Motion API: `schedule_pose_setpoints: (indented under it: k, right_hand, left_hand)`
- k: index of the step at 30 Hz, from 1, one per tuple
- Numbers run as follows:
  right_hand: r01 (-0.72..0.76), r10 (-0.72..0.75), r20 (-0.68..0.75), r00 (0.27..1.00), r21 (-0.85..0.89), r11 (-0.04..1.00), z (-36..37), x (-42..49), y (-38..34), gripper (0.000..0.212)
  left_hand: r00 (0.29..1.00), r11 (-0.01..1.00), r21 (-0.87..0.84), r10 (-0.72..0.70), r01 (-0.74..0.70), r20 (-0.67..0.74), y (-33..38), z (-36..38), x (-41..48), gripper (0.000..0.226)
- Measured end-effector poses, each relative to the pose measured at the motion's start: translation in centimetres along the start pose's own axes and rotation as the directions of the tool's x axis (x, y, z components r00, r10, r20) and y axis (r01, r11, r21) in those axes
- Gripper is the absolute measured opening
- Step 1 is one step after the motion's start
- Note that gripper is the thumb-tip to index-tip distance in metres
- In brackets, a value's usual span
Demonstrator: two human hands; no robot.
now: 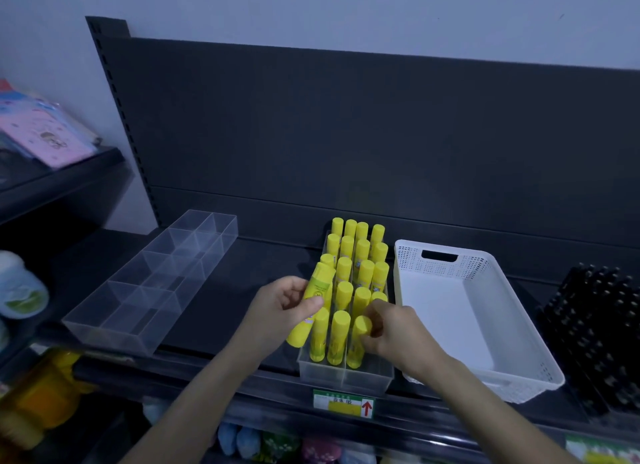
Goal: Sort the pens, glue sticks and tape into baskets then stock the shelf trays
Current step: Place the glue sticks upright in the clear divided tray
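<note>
Several yellow glue sticks [360, 255] stand upright in rows inside a clear shelf tray [346, 375] at the middle of the dark shelf. My left hand [287, 307] grips one tilted glue stick [313, 300] at the tray's left side. My right hand [391, 328] pinches the cap of a standing glue stick [360, 339] in the tray's front right corner. A white perforated basket [446, 266] sits directly right of the tray with nothing visible inside.
A clear divided tray [156, 280] with nothing in it lies on the shelf to the left. A black pen rack [599, 328] stands at the far right. A price label [343, 403] hangs on the shelf edge. Other goods fill shelves left and below.
</note>
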State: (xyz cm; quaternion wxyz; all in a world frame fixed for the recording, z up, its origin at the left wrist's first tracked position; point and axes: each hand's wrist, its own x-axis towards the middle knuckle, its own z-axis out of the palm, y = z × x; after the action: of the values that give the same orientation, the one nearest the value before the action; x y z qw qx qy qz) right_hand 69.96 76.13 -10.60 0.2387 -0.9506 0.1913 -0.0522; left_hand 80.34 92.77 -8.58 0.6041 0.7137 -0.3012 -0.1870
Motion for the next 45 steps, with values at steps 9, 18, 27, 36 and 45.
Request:
schedule_pose_setpoints:
  k: [9, 18, 27, 36, 45]
  right_hand:
    - [-0.061, 0.061, 0.004, 0.998, 0.141, 0.988, -1.6, -0.4, 0.7, 0.035]
    - [-0.113, 0.062, 0.094, 0.994, 0.825, 0.553, -5.0, -2.8, -0.2, 0.015]
    - [-0.064, 0.240, -0.096, 0.966, 0.811, 0.581, -6.1, -2.9, 1.8, 0.007]
    - [-0.053, 0.220, -0.217, 0.951, 0.588, 0.807, -3.5, -2.3, 2.7, 0.006]
    - [0.086, 0.046, -0.253, 0.966, 0.485, 0.870, -2.0, -2.2, 2.4, 0.020]
  left_hand:
    - [0.999, 0.998, -0.065, 0.024, -0.022, 0.023, 1.3, 0.7, 0.6, 0.017]
    - [0.991, 0.997, -0.070, 0.050, -0.041, 0.126, 2.3, 2.6, 1.3, 0.023]
    - [0.946, 0.897, 0.359, 0.158, -0.257, 0.283, 2.1, 6.3, 2.5, 0.008]
    - [0.883, 0.335, 0.840, -0.048, -0.426, 0.467, 1.4, 5.7, 4.1, 0.043]
    - [0.886, 0.374, 0.833, -0.061, -0.407, 0.460, 0.0, 6.0, 4.0, 0.042]
